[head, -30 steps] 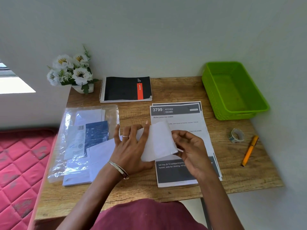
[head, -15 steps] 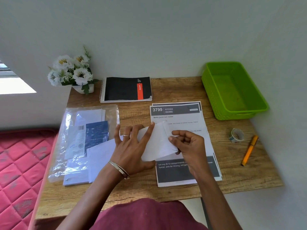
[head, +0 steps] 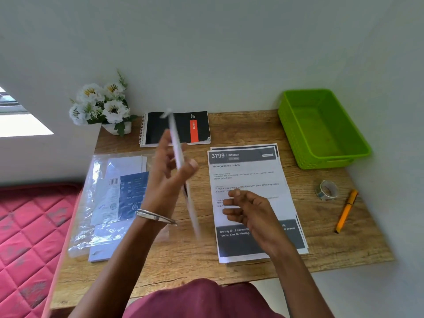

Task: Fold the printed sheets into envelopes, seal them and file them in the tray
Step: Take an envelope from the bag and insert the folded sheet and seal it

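Green tray (head: 305, 143) sitting at desk's far right corner, nothing in it. Left hand (head: 171, 177) raised, pinching white envelope (head: 176, 145) edge-on, blurred. Right hand (head: 249, 207) hovering over printed sheets (head: 250, 173), fingers loosely curled, holding nothing.

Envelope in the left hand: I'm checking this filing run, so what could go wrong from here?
The left hand pinches the blurred envelope edge-on, so it could slip. The right hand hovers over the printed sheets and could shift them. The green tray sits far right, a long reach.

desk (head: 229, 269): matt grained wood | tray (head: 296, 143): glossy perforated plastic | sheets (head: 250, 175): matt paper
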The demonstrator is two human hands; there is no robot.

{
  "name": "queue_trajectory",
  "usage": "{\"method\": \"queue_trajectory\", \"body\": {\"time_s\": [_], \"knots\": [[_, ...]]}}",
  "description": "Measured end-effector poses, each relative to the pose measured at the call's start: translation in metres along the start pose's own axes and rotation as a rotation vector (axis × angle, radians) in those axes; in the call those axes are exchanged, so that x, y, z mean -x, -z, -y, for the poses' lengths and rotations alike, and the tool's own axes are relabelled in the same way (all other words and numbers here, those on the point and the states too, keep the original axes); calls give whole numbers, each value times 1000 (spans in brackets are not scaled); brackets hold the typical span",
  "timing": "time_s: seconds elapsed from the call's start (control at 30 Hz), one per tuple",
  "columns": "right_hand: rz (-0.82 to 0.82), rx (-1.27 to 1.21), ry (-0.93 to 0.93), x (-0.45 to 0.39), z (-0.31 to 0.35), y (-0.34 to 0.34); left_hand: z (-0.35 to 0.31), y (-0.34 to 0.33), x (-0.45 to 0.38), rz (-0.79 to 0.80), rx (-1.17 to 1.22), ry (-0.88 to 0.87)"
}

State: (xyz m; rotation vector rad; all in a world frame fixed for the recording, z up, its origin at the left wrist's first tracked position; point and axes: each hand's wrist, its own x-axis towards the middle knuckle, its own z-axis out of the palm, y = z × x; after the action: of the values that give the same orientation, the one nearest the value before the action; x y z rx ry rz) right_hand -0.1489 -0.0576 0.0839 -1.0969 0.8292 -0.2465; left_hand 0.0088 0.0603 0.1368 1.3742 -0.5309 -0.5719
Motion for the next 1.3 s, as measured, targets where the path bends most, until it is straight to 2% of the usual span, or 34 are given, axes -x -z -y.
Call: {"method": "queue_trajectory", "body": {"time_s": [0.1, 0.23, 0.37, 0.43, 0.57, 0.7, 0.83, 0.97, 1.1, 1.2, 1.3], "knots": [[85, -27, -82, 2, -2, -5, -8, -1, -5, -101, 321, 33], [177, -183, -151, 5, 7, -9, -3, 4, -6, -130, 566, 105], [-20, -311, -107, -5, 15, 6, 2, 5, 3, -107, 558, 157], [-91, -275, -50, -9, 20, 20, 4, 9, 6, -190, 520, 219], [-149, -133, 51, -12, 25, 44, 13, 24, 5, -399, 548, 468], [-155, 24, 134, -11, 26, 59, 20, 28, 7, -485, 380, 530], [-282, 42, 199, -15, 21, 69, 31, 28, 8, -405, 195, 603], [-408, -42, 234, -19, 17, 74, 48, 26, 10, -327, 10, 654], [-387, 30, 217, -23, 11, 82, 63, 26, 12, -275, -172, 669], [-347, 177, 186, -33, 3, 89, 75, 28, 14, -226, -387, 626], [-387, 329, 207, -45, 0, 93, 79, 22, 19, -188, -662, 508]]}}
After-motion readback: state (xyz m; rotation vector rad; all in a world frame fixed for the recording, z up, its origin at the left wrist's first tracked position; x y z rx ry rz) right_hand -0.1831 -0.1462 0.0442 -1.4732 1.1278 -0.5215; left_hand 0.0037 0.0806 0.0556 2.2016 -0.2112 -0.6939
